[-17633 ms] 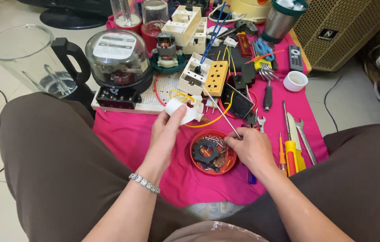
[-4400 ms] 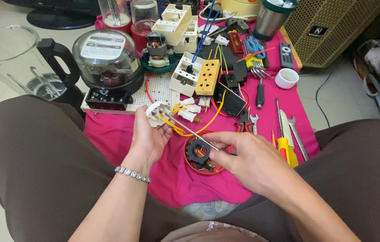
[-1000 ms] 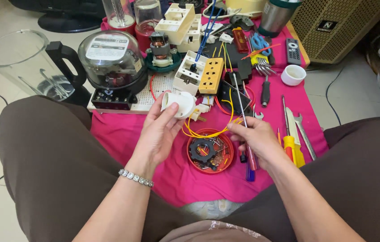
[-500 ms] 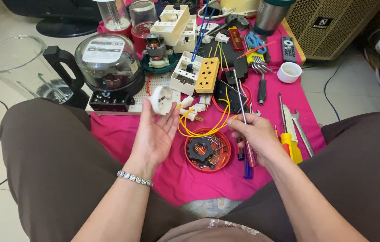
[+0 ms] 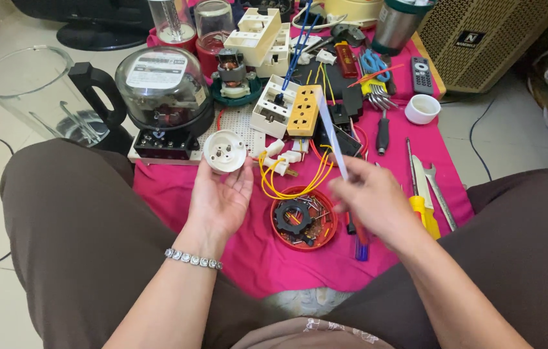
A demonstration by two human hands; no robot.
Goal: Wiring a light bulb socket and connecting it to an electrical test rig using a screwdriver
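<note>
Head view: a seated person looks down past both knees at a pink cloth (image 5: 222, 258) spread on the floor and crowded with electrical parts.
Left hand (image 5: 221, 197): palm up, fingers loosely curled, pinching a round white lamp socket base (image 5: 225, 150) at the fingertips — its open face with small metal contacts turned toward the camera. A beaded bracelet (image 5: 193, 259) sits on the wrist.
Right hand (image 5: 372, 200): blurred by motion, closed around a thin white strip-like tool (image 5: 330, 134) that points up and away; how tightly it grips is hard to tell.
Between the hands: a red lid (image 5: 304, 218) lies on the cloth holding a black toothed ring and small screws; yellow wires (image 5: 293, 181) with white plug ends loop just above it.
Right of the hand: a yellow-handled screwdriver (image 5: 421, 201) and a flat wrench (image 5: 440, 197) lie side by side.
Farther out: a glass-domed meter (image 5: 165, 90) on a perforated board, an orange socket strip (image 5: 304, 110) beside a white one, and a small white cup (image 5: 422, 108).
Far left: a clear blender jug (image 5: 35, 94) with a black handle stands off the cloth.
</note>
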